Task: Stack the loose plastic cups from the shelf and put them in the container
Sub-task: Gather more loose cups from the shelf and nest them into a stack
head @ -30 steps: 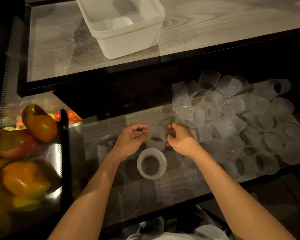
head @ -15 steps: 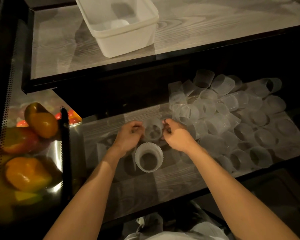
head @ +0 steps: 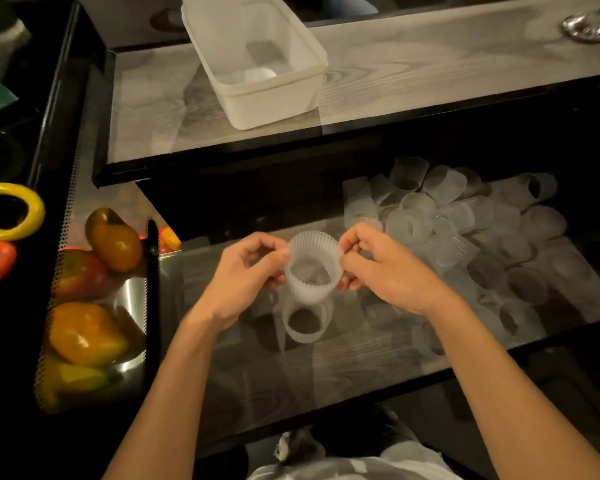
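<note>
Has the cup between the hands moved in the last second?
Yes. The held cup has risen off the shelf, now overlapping the far rim of the standing cup.

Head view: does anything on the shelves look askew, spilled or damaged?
Only the expected mess: the loose cups lie jumbled at the right of the lower shelf, many on their sides. The container sits skewed on the upper shelf. The left hand and right hand pinch one cup; no damage shows.
</note>
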